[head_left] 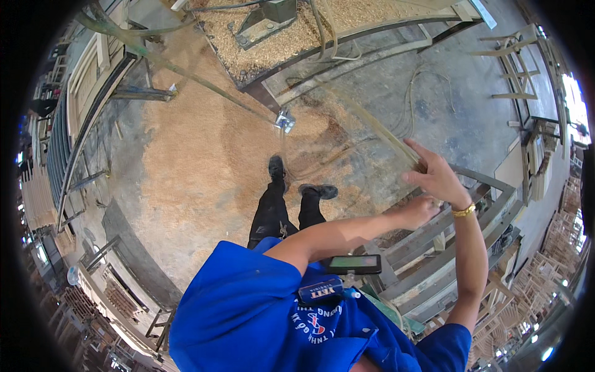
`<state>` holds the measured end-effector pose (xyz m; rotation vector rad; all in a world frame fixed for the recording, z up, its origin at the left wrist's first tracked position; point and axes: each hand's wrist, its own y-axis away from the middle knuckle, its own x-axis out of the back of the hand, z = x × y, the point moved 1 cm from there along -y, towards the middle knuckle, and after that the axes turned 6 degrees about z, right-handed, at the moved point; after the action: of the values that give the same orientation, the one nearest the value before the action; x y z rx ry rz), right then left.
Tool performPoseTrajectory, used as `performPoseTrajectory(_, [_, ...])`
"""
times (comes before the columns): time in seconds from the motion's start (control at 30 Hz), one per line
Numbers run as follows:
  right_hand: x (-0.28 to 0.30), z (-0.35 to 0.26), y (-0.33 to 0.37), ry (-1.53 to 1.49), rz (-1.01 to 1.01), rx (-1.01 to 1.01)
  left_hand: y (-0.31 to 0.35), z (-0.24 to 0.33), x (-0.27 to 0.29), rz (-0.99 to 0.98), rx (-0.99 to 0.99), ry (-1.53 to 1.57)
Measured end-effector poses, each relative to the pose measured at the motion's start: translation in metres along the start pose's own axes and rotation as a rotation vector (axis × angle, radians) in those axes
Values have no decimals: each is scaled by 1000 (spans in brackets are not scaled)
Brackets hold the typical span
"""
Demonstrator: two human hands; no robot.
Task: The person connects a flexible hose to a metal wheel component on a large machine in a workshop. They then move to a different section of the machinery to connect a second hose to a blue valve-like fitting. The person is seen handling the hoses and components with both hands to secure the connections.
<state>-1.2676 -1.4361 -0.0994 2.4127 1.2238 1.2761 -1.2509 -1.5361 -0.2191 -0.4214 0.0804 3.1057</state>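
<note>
My right hand (pixel 439 176), with a gold-coloured bracelet at the wrist, reaches out over the right side. Its index finger and thumb are stretched wide apart. A long, blurred, yellowish strip or hose (pixel 379 129) runs up to the gap between them; whether the hand touches it I cannot tell. Just below, my left hand (pixel 419 214) is closed, its fingers curled. Something small and pale shows at its fingertips, too small to name. Both hands are above a grey metal frame (pixel 427 263) with several parallel bars, standing close to my right side.
Sawdust (pixel 192 142) covers much of the floor ahead. A sawdust-strewn machine table (pixel 310 46) stands at the far side, with a small metal box (pixel 284 121) near its corner. Hoses (pixel 198 80) cross the space. Wooden chair frames (pixel 515 71) stand at the right; racks of wood (pixel 93 93) line the left.
</note>
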Motion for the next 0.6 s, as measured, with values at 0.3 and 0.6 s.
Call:
performPoseTrajectory(0.3, [-27,72,84,177,15,111,13,-54,188,1005,615,1401])
performPoseTrajectory(0.6, [-94,175,127,69,287,-219,24,-120,169,1191,794,1396])
